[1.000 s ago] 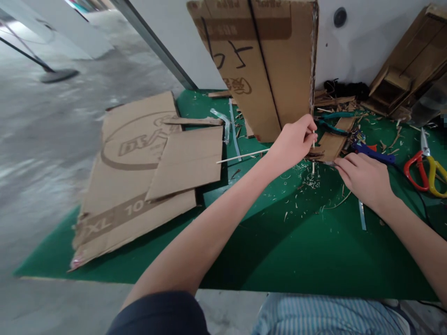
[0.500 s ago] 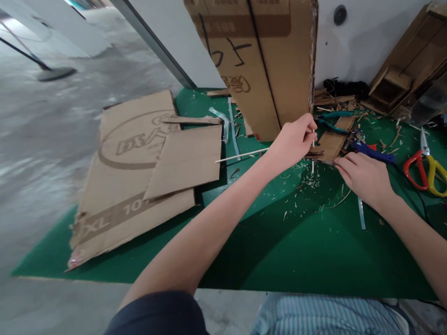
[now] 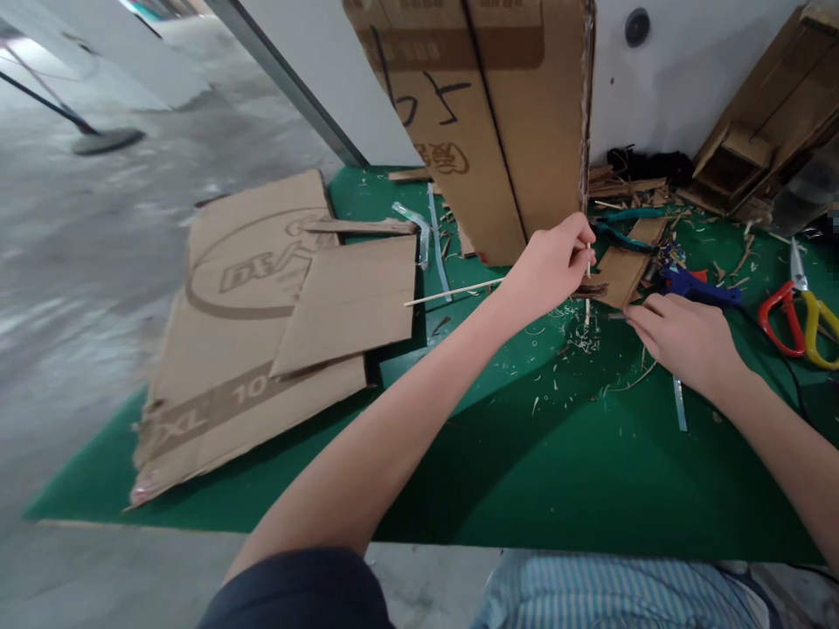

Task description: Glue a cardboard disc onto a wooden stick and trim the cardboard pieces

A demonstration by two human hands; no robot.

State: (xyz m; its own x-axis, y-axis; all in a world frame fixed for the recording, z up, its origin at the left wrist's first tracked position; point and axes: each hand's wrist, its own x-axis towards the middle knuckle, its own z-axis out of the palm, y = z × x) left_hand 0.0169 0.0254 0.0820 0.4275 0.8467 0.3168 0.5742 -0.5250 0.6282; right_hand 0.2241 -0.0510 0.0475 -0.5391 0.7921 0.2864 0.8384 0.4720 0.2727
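Note:
My left hand [image 3: 556,255] is closed in a pinch on a thin pale wooden stick [image 3: 588,309], held upright with its lower end among fine shavings [image 3: 583,336]. To its right, my right hand [image 3: 688,336] is closed around a narrow blade-like piece [image 3: 617,316]. Its tip points left toward the stick, apart from it; the rest is hidden in the fingers. A small brown cardboard strip [image 3: 626,266] lies just behind both hands. Another long thin stick [image 3: 455,291] lies left of my left wrist, one end on a cardboard sheet [image 3: 357,293].
A tall cardboard piece [image 3: 485,131] stands behind my left hand. Teal-handled pliers [image 3: 629,229], a blue glue gun [image 3: 701,286] and red-and-yellow scissors [image 3: 796,314] lie to the right. A large printed cardboard sheet [image 3: 229,349] overhangs the left side of the green table [image 3: 524,489].
My right hand's blade-like piece has dropped slightly, from near the cardboard strip's front edge to lower beside the stick. My left hand and its stick stay in place.

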